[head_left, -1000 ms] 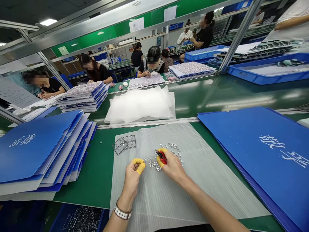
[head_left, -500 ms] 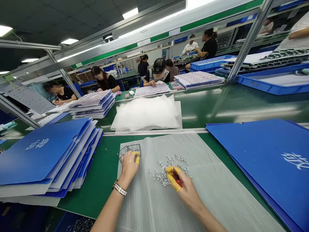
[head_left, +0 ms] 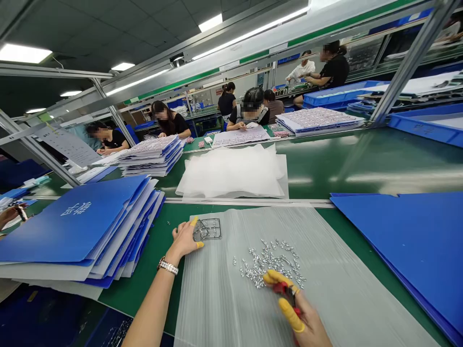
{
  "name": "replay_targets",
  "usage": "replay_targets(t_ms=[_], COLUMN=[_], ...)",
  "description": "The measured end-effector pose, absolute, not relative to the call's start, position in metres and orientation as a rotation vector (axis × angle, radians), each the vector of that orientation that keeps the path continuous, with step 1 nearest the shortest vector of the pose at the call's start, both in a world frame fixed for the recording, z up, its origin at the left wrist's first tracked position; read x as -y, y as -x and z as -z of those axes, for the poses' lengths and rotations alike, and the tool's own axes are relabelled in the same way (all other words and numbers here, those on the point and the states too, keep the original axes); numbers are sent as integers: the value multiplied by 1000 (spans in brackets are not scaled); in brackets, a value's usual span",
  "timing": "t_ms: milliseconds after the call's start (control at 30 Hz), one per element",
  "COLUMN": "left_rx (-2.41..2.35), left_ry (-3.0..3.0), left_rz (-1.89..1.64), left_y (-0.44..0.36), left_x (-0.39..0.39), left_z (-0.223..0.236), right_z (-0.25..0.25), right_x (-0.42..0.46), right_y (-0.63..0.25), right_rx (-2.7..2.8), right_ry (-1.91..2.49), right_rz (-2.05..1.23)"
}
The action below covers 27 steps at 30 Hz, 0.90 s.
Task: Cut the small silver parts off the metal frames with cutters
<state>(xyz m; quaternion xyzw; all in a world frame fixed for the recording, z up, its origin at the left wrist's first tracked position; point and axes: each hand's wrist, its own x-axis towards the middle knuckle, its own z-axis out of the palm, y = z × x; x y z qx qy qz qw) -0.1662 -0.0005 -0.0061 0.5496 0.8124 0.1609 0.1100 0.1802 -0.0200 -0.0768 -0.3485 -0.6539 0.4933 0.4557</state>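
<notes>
Your left hand point(head_left: 183, 239) has fingers apart at the left edge of the thin frames point(head_left: 214, 228) on the pale sheet point(head_left: 224, 289). Your right hand point(head_left: 309, 316) has fingers around a red-handled tool point(head_left: 279, 287), near side of the silver pieces point(head_left: 268, 264).

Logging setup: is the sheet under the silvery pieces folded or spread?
Spread: the sheet lies flat over the green table, silvery pieces scattered across it.

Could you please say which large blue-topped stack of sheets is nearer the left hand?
The thick blue-topped stack with white characters, left of the whitish translucent sheet; the other stack, on its right, shows none.
</notes>
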Motion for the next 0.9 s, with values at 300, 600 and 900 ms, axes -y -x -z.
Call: replay_targets(t_ms=[300,600,900], left_rx=[-1905,-992,-754], left_ry=[-1206,-389,-260], left_rz=[-1201,-1593,-1454], left_y=[176,122,50], left_x=[21,82,81], left_z=[-10,-17,-2], right_z=[31,47,24], right_x=[33,71,47], right_y=[-212,-223,-186], right_rx=[1436,1826,1887], right_ry=[1017,975,1009], right_rz=[-1072,-1238,-952])
